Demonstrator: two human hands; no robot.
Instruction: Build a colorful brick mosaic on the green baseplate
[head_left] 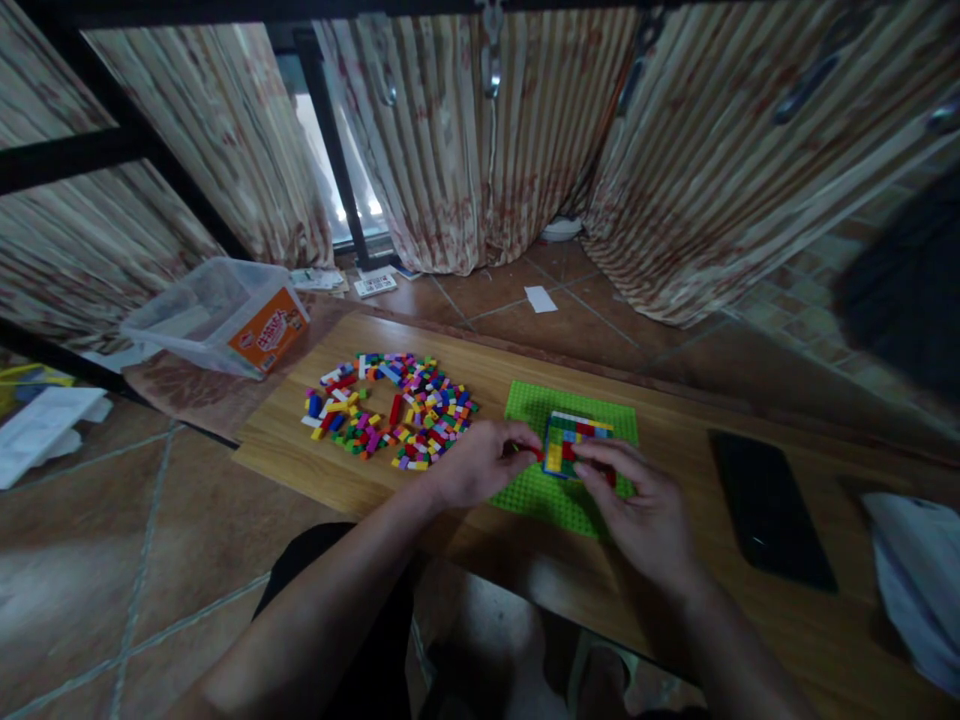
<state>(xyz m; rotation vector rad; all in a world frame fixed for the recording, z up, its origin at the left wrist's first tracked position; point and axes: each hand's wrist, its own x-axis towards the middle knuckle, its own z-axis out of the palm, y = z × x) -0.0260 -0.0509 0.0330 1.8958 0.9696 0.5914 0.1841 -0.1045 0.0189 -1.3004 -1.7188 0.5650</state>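
A bright green studded baseplate (525, 405) lies on the wooden table, bearing a low block of multicoloured toy bricks (556, 440) with a blue edge and rows of yellow, red, white and blue. My left hand (480, 465) is at the left side of this build, its thumb and index finger pinching a small red toy brick (537, 453). From the right, my right hand (645, 500) reaches over the build. Its thumb and fingertips close on a red toy brick (568, 452) at the top of the build; whether that brick is attached cannot be made out.
Loose coloured bricks (431, 400) lie spread on the left of the wooden table (675, 600). A dark phone-like slab (769, 510) and a whitish bag (922, 570) sit to the right. Beyond the table's left end stands a clear plastic bin (202, 310) with an orange label.
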